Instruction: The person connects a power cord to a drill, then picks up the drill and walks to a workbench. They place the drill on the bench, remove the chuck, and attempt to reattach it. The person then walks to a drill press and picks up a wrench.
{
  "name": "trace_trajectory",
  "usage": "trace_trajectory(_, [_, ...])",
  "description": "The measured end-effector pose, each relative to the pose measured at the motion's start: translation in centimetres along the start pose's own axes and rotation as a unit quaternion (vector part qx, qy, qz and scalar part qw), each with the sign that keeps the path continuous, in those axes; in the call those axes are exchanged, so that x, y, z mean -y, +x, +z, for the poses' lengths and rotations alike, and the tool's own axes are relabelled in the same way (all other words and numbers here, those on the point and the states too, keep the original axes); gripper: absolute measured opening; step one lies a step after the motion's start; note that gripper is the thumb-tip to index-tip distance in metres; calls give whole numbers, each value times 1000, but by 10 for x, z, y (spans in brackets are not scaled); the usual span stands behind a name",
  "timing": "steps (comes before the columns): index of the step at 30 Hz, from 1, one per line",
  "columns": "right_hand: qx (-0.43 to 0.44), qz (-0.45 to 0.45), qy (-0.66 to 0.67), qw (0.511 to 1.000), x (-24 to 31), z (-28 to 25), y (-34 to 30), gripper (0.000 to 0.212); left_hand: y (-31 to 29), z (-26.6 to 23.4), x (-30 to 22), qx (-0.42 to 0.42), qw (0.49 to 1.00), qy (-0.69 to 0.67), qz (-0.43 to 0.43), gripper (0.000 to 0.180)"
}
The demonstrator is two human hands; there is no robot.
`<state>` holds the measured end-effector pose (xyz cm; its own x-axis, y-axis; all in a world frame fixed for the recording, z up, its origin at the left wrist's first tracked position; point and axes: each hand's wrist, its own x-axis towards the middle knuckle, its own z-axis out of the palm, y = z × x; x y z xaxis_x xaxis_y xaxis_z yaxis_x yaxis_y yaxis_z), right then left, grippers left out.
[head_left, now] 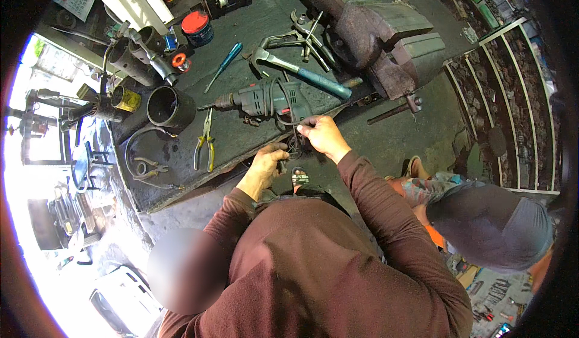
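A green-grey power drill [252, 100] lies on its side along the front of the dark workbench, with its chuck pointing left. Its dark cord [294, 147] loops around the body and hangs in a bunch past the bench edge. My right hand [327, 138] pinches the cord just below the drill's handle. Closed around the lower part of the bunched cord is my left hand [263, 168], its fingers curled; what lies inside the grip is partly hidden. Left of the drill rest yellow-handled pliers [205, 145]. Behind it lies a blue-handled hammer [313, 81].
A large bench vise [392, 45] stands at the right. Farther back are a blue screwdriver [224, 66] and a red-lidded tub [197, 28]. A metal cylinder [171, 106] and a cable with clamp [148, 168] occupy the left. Another person [488, 223] is close on my right.
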<state>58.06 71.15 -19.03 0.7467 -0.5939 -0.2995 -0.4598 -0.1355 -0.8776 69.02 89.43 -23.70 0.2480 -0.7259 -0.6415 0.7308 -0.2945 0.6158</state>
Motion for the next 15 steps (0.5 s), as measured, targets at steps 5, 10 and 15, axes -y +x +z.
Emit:
trace_trajectory(5, [12,14,-5,1000,-4,2,6,19,7,0,12,-18,995,-97,-7,34])
trace_trajectory(10, [47,136,187,972,20,-6,5,19,16,7,18,-40,989,-139,6,27])
trace_trajectory(15, [56,137,295,944,19,-9,2,14,14,23,10,-37,992,-121,2,22])
